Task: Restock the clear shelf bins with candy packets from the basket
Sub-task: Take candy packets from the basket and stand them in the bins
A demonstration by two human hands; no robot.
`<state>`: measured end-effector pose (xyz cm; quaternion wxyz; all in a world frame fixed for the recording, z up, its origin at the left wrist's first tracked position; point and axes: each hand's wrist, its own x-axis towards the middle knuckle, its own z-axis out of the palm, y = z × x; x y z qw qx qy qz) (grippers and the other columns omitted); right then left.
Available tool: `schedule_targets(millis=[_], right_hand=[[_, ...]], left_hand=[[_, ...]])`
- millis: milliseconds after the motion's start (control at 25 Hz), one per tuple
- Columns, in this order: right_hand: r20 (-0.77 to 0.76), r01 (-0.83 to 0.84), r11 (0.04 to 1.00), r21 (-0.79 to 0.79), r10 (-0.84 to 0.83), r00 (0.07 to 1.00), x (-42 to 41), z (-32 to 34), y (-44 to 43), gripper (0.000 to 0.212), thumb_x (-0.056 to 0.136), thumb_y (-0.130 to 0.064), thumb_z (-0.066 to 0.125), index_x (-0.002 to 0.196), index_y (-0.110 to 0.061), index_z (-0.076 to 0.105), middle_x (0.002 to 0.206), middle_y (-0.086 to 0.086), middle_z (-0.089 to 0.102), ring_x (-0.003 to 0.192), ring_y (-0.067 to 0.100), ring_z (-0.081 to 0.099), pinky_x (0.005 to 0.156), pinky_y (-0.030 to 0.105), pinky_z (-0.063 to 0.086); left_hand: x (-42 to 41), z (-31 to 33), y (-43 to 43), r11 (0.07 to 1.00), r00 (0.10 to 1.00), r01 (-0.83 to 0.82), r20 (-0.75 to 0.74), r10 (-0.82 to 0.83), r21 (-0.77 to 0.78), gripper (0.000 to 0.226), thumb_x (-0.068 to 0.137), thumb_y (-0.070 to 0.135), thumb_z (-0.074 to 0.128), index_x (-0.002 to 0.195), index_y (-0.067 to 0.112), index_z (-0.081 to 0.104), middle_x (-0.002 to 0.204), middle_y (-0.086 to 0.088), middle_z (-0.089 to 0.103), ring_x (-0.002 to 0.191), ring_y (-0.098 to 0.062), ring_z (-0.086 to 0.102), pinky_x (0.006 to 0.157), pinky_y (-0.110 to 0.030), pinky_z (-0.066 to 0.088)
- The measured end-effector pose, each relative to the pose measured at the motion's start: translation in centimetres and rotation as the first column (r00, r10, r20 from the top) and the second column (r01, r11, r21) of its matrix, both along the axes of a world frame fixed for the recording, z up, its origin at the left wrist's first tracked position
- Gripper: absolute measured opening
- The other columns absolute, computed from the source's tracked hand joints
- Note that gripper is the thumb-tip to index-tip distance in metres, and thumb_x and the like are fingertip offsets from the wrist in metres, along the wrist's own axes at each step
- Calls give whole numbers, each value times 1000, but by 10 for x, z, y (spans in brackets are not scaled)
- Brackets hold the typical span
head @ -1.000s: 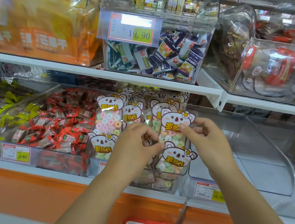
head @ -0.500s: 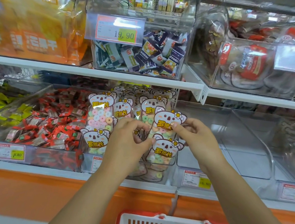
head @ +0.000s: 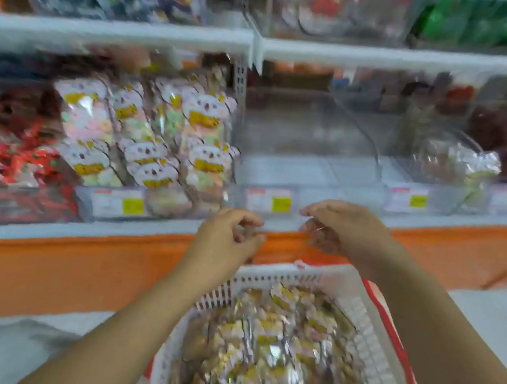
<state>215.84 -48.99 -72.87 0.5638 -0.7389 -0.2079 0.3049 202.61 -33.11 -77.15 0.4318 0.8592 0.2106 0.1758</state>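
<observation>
The frame is motion-blurred. A white basket (head: 366, 324) with red handles sits low at centre right, holding several shiny candy packets (head: 275, 346). Above its far rim hover my left hand (head: 224, 245) and my right hand (head: 343, 227), both with loosely curled fingers and nothing in them. On the lower shelf a clear bin (head: 229, 170) stands full of upright koala-print candy packets (head: 201, 141). The clear bin (head: 308, 141) to its right looks empty.
A bin of red-wrapped sweets (head: 13, 152) sits at left. Another clear bin (head: 444, 169) at right holds a few packets. Price tags (head: 268, 200) line the shelf front. Upper shelf bins carry more goods. An orange base panel (head: 63, 271) runs below.
Both hands have left the koala packets in the bin and dropped down toward the basket. The view has tilted down and right, so the basket now fills the lower frame.
</observation>
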Motion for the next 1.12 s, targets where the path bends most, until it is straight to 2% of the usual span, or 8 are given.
schedule_targets(millis=[200, 400, 560, 640, 720, 800, 960, 1120], right_hand=[[-170, -231, 811, -538, 164, 972, 2, -104, -93, 15, 95, -23, 61, 100, -11, 68, 89, 7, 68, 73, 19, 63, 65, 29, 54], [-173, -310, 578, -755, 280, 944, 5, -166, -151, 20, 93, -7, 56, 103, -20, 66, 115, 14, 64, 88, 22, 61, 76, 27, 49], [-265, -466, 131, -875, 675, 689, -12, -192, -152, 45, 93, -7, 55, 138, -11, 52, 142, 9, 48, 112, 21, 57, 92, 23, 49], [-318, -431, -69, -900, 780, 538, -17, -209, -149, 37, 93, -5, 50, 130, -3, 57, 128, 13, 58, 116, 27, 55, 101, 36, 45], [-301, -351, -136, -926, 826, 475, -17, -216, -147, 18, 92, -8, 53, 101, -1, 67, 88, 5, 60, 85, 20, 57, 89, 34, 48], [-167, -327, 26, -945, 820, 547, -11, -205, -140, 16, 90, -19, 61, 79, -8, 62, 73, 1, 53, 70, 16, 51, 73, 30, 46], [33, -400, 572, -717, 600, 799, -8, -155, -114, 27, 91, -37, 64, 82, -12, 64, 74, 2, 58, 68, 11, 51, 65, 25, 39], [-24, -442, 772, -458, 486, 874, -36, -133, -82, 28, 90, -42, 63, 90, -14, 63, 71, -1, 51, 65, 8, 47, 64, 23, 37]], left_hand=[[1, -77, -69, 938, 868, 192, -398, -299, -287, 25, 93, 24, 64, 118, 22, 63, 128, 5, 58, 107, -12, 59, 79, -21, 46], [-1, -147, -105, 891, 753, 243, -505, -422, -383, 29, 96, 28, 61, 124, 21, 64, 136, 4, 55, 113, -13, 57, 80, -19, 42], [-5, -166, -98, 892, 728, 170, -557, -401, -419, 20, 96, 26, 60, 115, 25, 65, 134, 1, 57, 105, -15, 61, 77, -23, 47], [-8, -165, -89, 878, 741, 92, -557, -375, -470, 18, 97, 23, 60, 114, 24, 65, 138, 1, 55, 112, -15, 60, 79, -22, 49], [-11, -162, -79, 865, 756, 36, -553, -351, -500, 20, 97, 22, 59, 117, 22, 64, 133, 0, 59, 106, -14, 63, 78, -21, 52], [-15, -155, -70, 846, 761, -10, -553, -339, -533, 23, 97, 24, 59, 120, 23, 63, 127, 0, 62, 99, -10, 64, 75, -19, 53], [-26, -140, -56, 820, 776, 93, -475, -415, -565, 19, 94, 33, 62, 112, 40, 63, 121, 13, 61, 109, -5, 60, 81, -17, 50], [-43, -133, -54, 769, 749, 195, -414, -518, -608, 42, 86, 38, 72, 126, 36, 61, 124, 22, 59, 116, 1, 57, 99, -25, 47]])
